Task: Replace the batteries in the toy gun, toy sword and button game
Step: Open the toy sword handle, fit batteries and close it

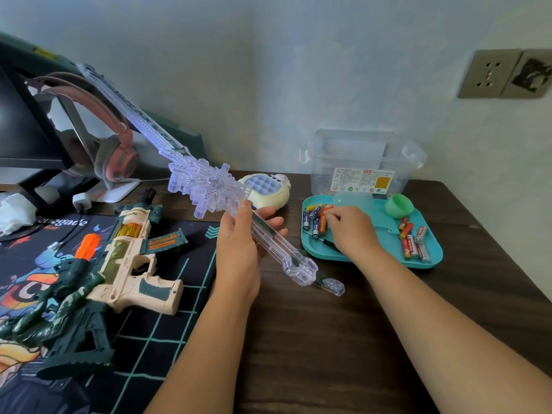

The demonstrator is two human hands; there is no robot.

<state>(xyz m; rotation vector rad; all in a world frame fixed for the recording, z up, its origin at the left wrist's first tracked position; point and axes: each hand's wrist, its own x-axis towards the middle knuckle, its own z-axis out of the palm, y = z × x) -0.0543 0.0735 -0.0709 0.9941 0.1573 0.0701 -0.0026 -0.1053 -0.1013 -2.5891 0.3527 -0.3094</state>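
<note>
My left hand (239,249) grips the handle of the clear toy sword (206,186), whose blade slants up to the left. My right hand (349,228) reaches into the teal tray (373,258), fingers curled over the pile of purple and orange batteries (313,218) on the tray's left side. Whether it pinches one I cannot make out. Red and silver batteries (413,240) lie on the tray's right side. The toy gun (128,258) lies on the printed mat to the left. The cream button game (268,189) sits behind the sword.
A clear plastic box (364,162) stands behind the tray, a green cup (398,206) on the tray's far right corner. A small clear cover piece (331,286) lies by the sword's pommel. Pink headphones (113,156) and a monitor stand at back left.
</note>
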